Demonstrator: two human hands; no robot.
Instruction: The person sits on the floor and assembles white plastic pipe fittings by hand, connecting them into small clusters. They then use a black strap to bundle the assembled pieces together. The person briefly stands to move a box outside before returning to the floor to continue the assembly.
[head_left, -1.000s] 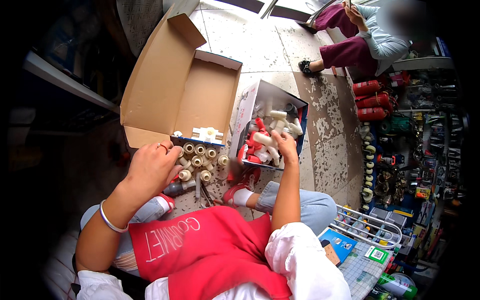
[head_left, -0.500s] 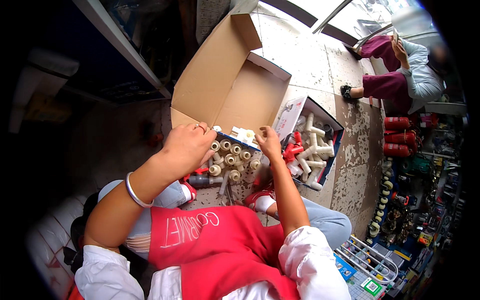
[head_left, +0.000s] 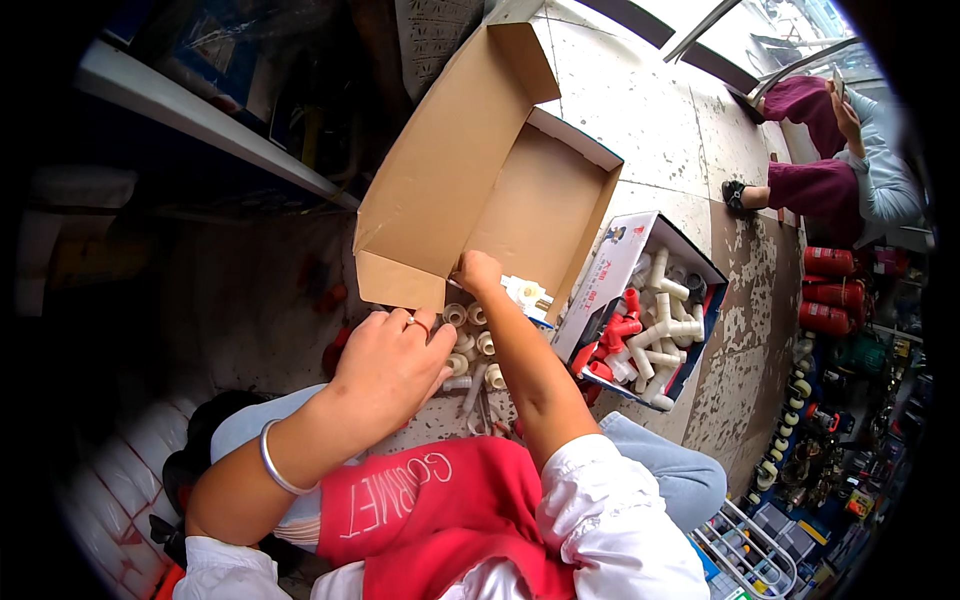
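Note:
An open brown cardboard box (head_left: 540, 190) lies on the floor in front of me, its lid (head_left: 440, 160) folded back to the left. My right hand (head_left: 478, 272) is at the box's near left corner with curled fingers; what they grip is hidden. White plastic fittings (head_left: 527, 293) sit inside the near edge, right of that hand. My left hand (head_left: 392, 362) hovers lower left, below the small lid flap (head_left: 400, 281), with loosely bent fingers apart and nothing seen in them. Several beige pipe fittings (head_left: 486, 343) lie before the box, partly behind my right forearm.
A second box (head_left: 590, 290) to the right holds white pipe fittings (head_left: 665, 325) and red ones (head_left: 618, 328). A seated person (head_left: 860, 170) is at the far right. Red cylinders (head_left: 828, 290) and crowded hardware (head_left: 830, 430) line the right side. A cabinet edge (head_left: 220, 125) runs along the left.
My right hand has moved left, from beside the white fittings to the box's near left corner. My left hand has drawn back off the box edge. The view has shifted.

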